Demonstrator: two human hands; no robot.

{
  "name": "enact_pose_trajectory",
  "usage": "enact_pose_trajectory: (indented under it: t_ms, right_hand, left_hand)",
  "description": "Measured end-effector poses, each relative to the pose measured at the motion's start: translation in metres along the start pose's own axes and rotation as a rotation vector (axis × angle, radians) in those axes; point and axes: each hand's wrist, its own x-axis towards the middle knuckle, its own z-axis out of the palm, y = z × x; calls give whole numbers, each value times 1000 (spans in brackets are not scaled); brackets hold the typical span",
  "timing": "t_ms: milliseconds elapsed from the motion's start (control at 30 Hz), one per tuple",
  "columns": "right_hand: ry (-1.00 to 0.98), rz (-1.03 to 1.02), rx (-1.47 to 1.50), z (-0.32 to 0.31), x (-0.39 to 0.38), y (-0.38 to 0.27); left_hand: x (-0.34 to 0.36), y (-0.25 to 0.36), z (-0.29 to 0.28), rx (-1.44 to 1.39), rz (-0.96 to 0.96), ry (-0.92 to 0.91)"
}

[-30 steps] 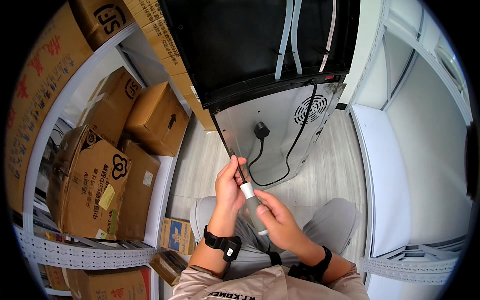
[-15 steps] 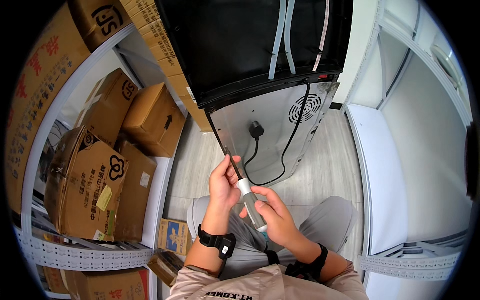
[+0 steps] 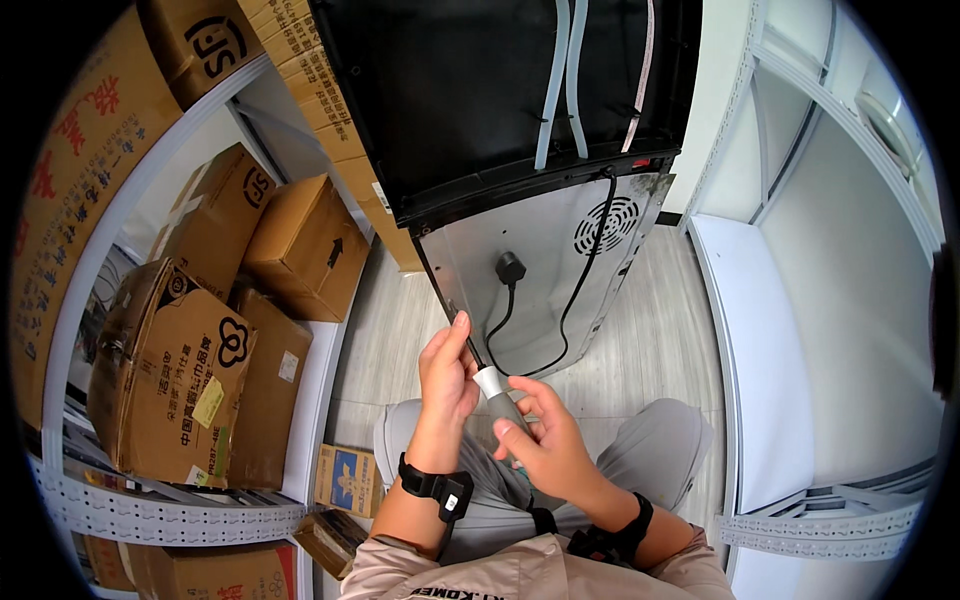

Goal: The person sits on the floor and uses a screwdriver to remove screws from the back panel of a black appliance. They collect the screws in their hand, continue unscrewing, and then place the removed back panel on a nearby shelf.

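Note:
My left hand (image 3: 448,372) is closed around the dark shaft of a screwdriver, near the lower left edge of an appliance's metal back panel (image 3: 540,320). My right hand (image 3: 540,442) grips the grey and white screwdriver handle (image 3: 492,389), thumb lying on it. The screwdriver tip points up toward that left edge, partly hidden by my fingers. On the panel are a round vent (image 3: 605,225) and a black plug (image 3: 510,266) on a looping cord. Above is the appliance's black upper back (image 3: 460,90) with thin pale tubes (image 3: 548,110).
Cardboard boxes (image 3: 185,380) fill a white metal shelf (image 3: 312,390) on my left; a small box (image 3: 349,480) lies below beside my leg. A white shelf (image 3: 760,370) stands on my right. My bent knees (image 3: 650,460) flank my arms on pale flooring (image 3: 385,340).
My right hand has shifted on the handle, its thumb lower and fingers lifted somewhat. My left hand stays on the shaft. The view has shifted slightly.

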Motion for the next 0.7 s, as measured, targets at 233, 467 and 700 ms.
enact_pose_trajectory:
  t_ms: [233,467,700]
  right_hand:
    - [-66,41,228,0,3,8]
    - [-76,44,223,-1,3,8]
    - [-73,25,180,-1,2,7]
  left_hand:
    - [8,11,-3,-209,-126,-161]
    - [13,15,0,-207,-147,-153]
    - [21,15,-1,-182,-127,-127]
